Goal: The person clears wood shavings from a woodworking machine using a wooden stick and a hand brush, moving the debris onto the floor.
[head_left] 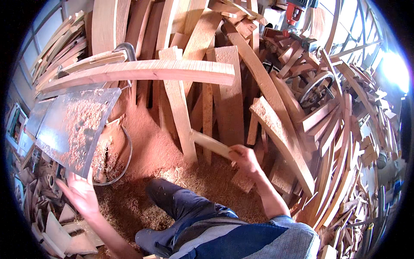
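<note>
A wooden strip extends left and slightly far from the right hand, which grips its near end. Well left of it, the left hand, fingers loosely spread, is at the near edge of the shavings-strewn metal surface; sawdust heaps between.

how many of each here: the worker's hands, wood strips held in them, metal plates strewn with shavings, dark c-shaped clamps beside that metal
hands: 2 (left hand, right hand)
held wood strip: 1
metal plate strewn with shavings: 1
dark c-shaped clamp: 1
total: 5
</note>
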Available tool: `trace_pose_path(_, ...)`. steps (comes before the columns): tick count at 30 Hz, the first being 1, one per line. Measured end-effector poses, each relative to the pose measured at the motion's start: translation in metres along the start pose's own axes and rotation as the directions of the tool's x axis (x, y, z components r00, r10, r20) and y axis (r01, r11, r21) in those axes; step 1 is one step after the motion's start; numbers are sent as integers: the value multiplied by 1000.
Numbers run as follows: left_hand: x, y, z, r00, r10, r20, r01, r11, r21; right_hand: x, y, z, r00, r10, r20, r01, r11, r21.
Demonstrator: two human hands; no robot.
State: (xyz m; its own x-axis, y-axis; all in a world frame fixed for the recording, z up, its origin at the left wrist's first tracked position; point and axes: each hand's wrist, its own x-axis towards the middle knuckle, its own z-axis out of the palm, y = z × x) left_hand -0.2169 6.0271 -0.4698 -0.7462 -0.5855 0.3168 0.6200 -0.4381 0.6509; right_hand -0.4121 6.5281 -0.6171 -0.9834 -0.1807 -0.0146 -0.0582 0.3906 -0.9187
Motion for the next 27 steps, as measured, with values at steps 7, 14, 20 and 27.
trace_pose_path(7, 48, -2, 18, 940, 28, -340, -42, 998, -36, 86, -89, -142, 822, -460, -335, 152, 745, -650)
trace_pose_path(14, 58, -9, 0, 937, 98, -335, -82, 995, 62, 237, -250, -150, 541, -824, -168, 410, 433, -803)
trace_pose_path(20, 57, -18, 5, 885, 103, -454, -1, 976, 219, 391, -285, -120, 732, -655, -187, 6, 282, -960)
trace_pose_path(27, 67, -8, -23, 928, 135, -348, -58, 973, 225, 378, -223, -106, 810, -576, -110, 78, 291, -954)
